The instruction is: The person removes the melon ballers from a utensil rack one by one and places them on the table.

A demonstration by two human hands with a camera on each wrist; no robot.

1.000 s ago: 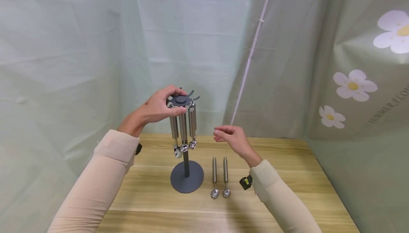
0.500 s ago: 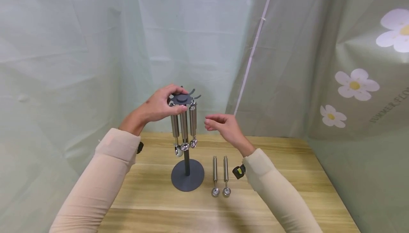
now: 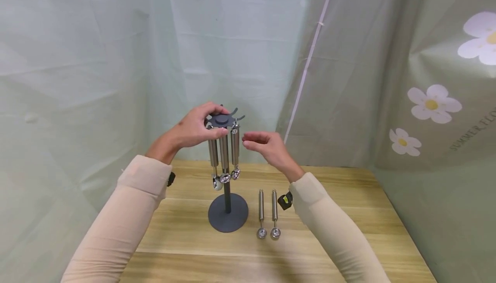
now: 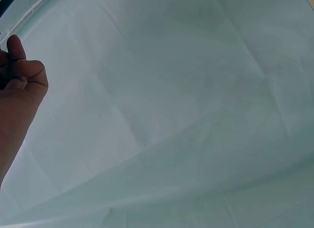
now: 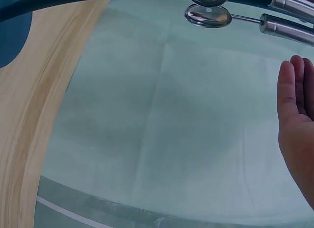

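Scoops (image 3: 224, 153) hung in a row of three from the dark top disc (image 3: 221, 120) of a grey stand (image 3: 227, 212), their steel handles upright and their small round bowls at the bottom. The left hand (image 3: 195, 128) grasped the edge of that disc, thumb under it and fingers curled over its top. Just beside the hanging scoops, on the far side from the left hand, the right hand (image 3: 267, 145) hovered in the air with its fingers relaxed and nearly straight, holding nothing, its fingertips close to the nearest handle but apart from it. In the right wrist view the straight fingers (image 5: 294, 90) showed at the edge, with two shiny scoop bowls (image 5: 208, 14) above them. The left wrist view showed only curled fingers (image 4: 22, 73) against the pale cloth. Below the right hand, two more scoops (image 3: 268, 212) lay side by side on the wooden surface (image 3: 348, 231), bowls toward the person, just beside the stand's round base. Behind it all hung a pale green cloth (image 3: 97, 59), and off to the right hand's side a curtain printed with white flowers (image 3: 432, 103).
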